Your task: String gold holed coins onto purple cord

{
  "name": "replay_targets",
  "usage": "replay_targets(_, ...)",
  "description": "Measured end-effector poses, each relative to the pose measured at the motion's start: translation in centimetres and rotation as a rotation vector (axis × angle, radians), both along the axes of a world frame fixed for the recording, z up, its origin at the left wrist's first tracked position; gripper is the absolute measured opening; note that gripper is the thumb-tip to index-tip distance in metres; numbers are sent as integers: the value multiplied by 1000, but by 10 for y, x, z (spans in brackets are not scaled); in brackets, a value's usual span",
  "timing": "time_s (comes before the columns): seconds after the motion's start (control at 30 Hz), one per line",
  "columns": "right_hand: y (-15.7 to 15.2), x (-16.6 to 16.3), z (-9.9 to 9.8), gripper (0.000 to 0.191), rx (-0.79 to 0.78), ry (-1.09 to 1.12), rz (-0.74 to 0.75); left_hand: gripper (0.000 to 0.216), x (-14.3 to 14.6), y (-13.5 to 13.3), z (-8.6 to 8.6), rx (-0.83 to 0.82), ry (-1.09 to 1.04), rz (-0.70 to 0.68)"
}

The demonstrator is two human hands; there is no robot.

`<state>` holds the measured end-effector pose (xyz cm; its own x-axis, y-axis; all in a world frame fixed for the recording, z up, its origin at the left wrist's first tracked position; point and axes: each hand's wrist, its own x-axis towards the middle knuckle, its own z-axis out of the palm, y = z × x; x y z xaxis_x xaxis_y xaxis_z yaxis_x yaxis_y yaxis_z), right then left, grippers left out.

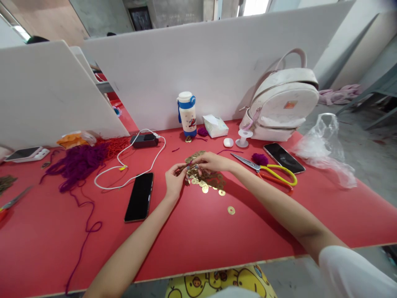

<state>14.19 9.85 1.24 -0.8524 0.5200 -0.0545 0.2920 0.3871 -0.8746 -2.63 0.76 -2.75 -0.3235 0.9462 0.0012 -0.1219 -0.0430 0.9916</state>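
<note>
A pile of gold-coloured coins with holes in the middle (205,188) lies on the red table. Over its left side, my left hand (175,180) is closed in a pinch. My right hand (212,161) reaches in from the other side, its fingers bent down and pressed together above the coins. The fingertips of both hands nearly meet, and a bit of purple shows between them. What exactly they hold is too small to make out. One loose coin (231,210) lies apart, nearer the front edge.
Left of my hands lie a black phone (139,197), a white cable (108,188) and purple yarn (82,161). Yellow-handled scissors (281,174) and another phone (284,157) are on the right. Behind stand a bottle (187,116), a tissue pack (216,126) and a white backpack (281,105).
</note>
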Motion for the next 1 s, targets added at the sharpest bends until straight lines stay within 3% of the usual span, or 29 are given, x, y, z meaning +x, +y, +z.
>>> replay_targets(0.13,2,-2,0,35,-33,-2,-96,25,0,-1,1,2,18,-25)
replay_targets(0.57,7,-4,-7,22,258,60,-203,26,0,-1,1,15,51,-59)
replay_targets(1.0,13,-8,-25,17,202,173,-292,26,-1,-1,0,28,23,-85)
